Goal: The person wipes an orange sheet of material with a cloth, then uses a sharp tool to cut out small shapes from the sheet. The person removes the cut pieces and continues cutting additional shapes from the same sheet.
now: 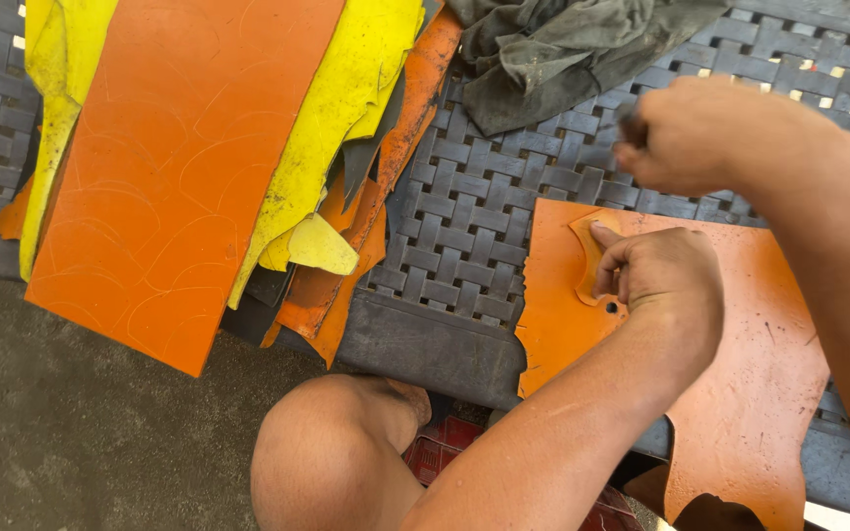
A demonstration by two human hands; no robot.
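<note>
Tracing was underway: your left hand point(663, 275) pinned the orange template point(590, 258) to the orange sheet point(740, 383) while your right hand's point(705, 133) fingers clenched a marker too hidden to identify, due next around the template's edge.

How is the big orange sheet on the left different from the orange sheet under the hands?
The big orange sheet is a whole rectangle with straight edges; the orange sheet under the hands has ragged, cut-out edges. The big one shows faint curved lines and rests on a pile of yellow pieces; the other lies on the woven bench, with the left hand pressing a small orange shape on it. The right hand hovers above. Both are flat and orange.
</note>
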